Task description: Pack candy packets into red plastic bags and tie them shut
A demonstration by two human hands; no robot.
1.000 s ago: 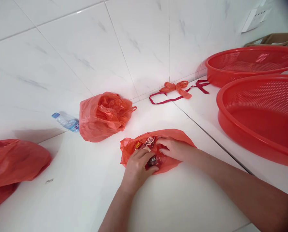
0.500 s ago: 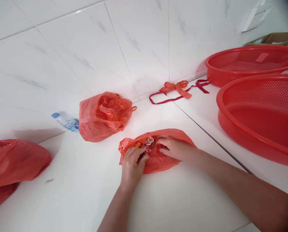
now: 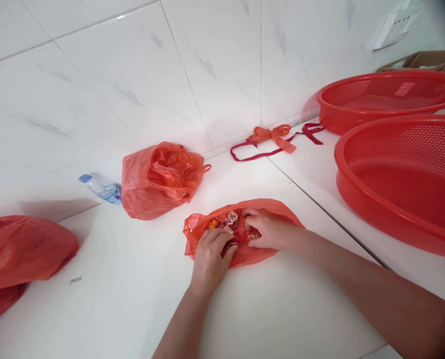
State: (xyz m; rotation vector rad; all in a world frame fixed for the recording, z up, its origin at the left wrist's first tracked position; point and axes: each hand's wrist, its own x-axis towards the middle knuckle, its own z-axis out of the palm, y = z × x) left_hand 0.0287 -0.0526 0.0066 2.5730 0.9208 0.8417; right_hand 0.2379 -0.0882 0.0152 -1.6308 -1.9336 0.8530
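An orange-red plastic bag [image 3: 259,255] lies on the white counter with its mouth open to the left. Inside it are small printed packets, among them a red one with yellow lettering [image 3: 214,224] and a dark one with a white label [image 3: 231,218]. My left hand [image 3: 212,254] reaches into the mouth, its thumb and fingers curled round a dark red packet [image 3: 228,244]. Opposite it, my right hand [image 3: 269,229] has a red packet with pale letters [image 3: 253,235] between thumb and fingers. Palms and bag folds hide part of the contents.
Behind stands a full orange-red bag [image 3: 158,182], with a plastic bottle [image 3: 101,189] leaning beside it. Another red bag [image 3: 28,252] is at far left. A knotted bag strip [image 3: 272,135] and dark red ribbon [image 3: 259,157] lie by the wall. Two red baskets [image 3: 386,212] stand right.
My left hand shifted left, then back right among the packets. My right hand's fingers have closed round a red packet that now shows its lettering. The other bags and the baskets stay put.
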